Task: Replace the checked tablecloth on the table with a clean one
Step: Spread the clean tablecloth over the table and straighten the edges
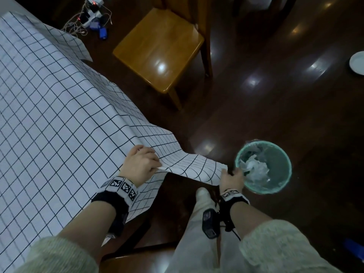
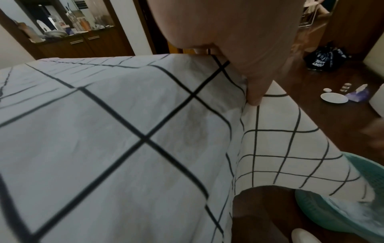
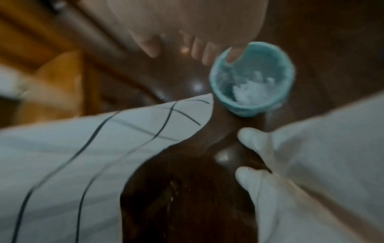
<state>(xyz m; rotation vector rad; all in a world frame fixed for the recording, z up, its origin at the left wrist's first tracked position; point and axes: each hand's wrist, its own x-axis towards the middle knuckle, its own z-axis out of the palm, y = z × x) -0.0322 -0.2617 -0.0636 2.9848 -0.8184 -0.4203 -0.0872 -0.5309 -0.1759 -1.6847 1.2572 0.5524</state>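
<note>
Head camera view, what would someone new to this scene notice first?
The white tablecloth with a black grid fills the left side, draped over the table, and the left hand grips its lifted edge while the right hand is at the corner. Just right of that corner, a round teal wastebasket with crumpled white paper stands on the dark glossy floor; a honey-coloured wooden chair sits beyond.

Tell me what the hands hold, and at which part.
The left hand grips the checked tablecloth at its overhanging edge; the right hand seems to pinch its corner.
</note>
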